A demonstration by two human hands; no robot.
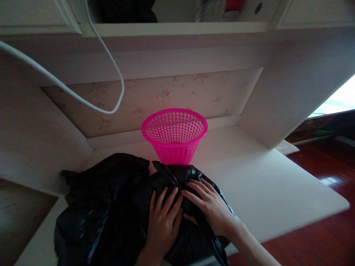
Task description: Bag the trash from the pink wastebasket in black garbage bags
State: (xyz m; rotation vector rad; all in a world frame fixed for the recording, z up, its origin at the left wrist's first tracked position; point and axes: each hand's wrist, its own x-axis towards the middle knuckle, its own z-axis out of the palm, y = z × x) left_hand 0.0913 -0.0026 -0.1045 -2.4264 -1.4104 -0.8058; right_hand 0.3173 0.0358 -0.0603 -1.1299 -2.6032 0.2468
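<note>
A black plastic bag (188,240) lies bunched under both of my hands at the table's near side. My left hand (165,223) rests on it with the fingers spread and pointing away from me. Close beside it, my right hand (210,207) lies on the bag's right part, fingers stretched out toward the left. A loose strip of the plastic hangs below the right palm, and that thumb is partly hidden. To the left is a larger crumpled heap of black plastic (102,207); I cannot tell whether it joins the bag. Just beyond stands a pink perforated basket (176,153), upright.
The white tabletop (257,184) has a rounded right corner above a reddish floor (310,232). Side panels and an overhead shelf (172,29) frame the space. A white cable (69,92) hangs at the upper left, in front of the flowered wall (163,94).
</note>
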